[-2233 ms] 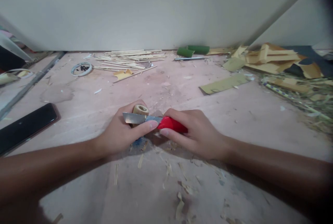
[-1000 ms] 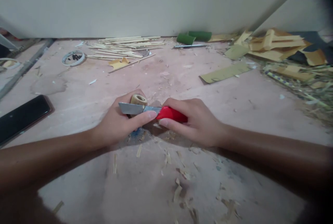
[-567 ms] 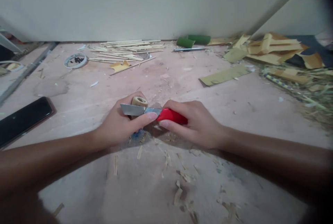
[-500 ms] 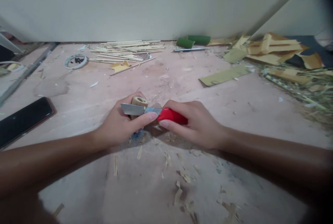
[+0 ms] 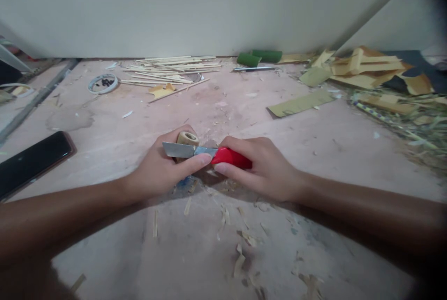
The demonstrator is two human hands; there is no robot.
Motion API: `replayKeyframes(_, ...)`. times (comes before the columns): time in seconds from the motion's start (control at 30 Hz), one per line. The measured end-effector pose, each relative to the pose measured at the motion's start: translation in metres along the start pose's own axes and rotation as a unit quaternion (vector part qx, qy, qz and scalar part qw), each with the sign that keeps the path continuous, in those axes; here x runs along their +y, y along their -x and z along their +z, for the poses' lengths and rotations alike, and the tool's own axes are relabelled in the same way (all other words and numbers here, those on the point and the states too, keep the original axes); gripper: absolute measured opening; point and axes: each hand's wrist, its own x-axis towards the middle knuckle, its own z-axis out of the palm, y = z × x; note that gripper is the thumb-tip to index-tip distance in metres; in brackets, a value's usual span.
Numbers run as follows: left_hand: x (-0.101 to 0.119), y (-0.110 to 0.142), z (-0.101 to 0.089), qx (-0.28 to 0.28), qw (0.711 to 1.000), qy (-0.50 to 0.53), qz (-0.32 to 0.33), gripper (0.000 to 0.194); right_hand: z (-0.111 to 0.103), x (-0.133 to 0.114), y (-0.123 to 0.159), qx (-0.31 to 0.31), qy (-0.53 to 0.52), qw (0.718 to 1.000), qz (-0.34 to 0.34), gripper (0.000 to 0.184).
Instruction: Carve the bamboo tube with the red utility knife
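My right hand point(image 5: 265, 165) is wrapped round the red handle of a knife point(image 5: 179, 150), whose flat blade points left. My left hand point(image 5: 164, 163) grips a short, pale, hollow tube that looks like a piece of bamboo point(image 5: 187, 138), its open end facing up. The blade lies across the near side of this bamboo piece, just below its rim. The left thumb rests against the base of the blade, close to the red handle. Most of the tube's lower part is hidden behind the blade and thumb.
A phone point(image 5: 35, 163) lies at left. Farther back are a white ring point(image 5: 103, 84) with dark bits, thin sticks point(image 5: 174, 68), green tube pieces point(image 5: 248, 59) and a metal rod point(image 5: 256, 68). A flat olive strip point(image 5: 302, 103) and brown scraps point(image 5: 366, 70) lie right. Shavings point(image 5: 239, 263) litter the near surface.
The view tilted down and back slightly, shifting everything in the picture. Both hands keep their hold on the knife and the bamboo piece, with hardly any movement between them.
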Motion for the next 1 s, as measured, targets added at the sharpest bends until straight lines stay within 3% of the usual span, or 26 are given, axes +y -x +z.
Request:
replayKeyframes(0.87, -0.0030, -0.0006, -0.0003, -0.013, 0.999, 0.031, 0.002, 0.028, 0.0024, 0.0008, 0.0005, 0.011, 0.034, 0.999, -0.012, 0.030)
replayKeyframes(1.0, 0.0012, 0.0008, -0.0021, -0.033, 0.999, 0.029, 0.005, 0.025, 0.0023, 0.0022, 0.0025, 0.031, 0.025, 0.998, -0.047, 0.025)
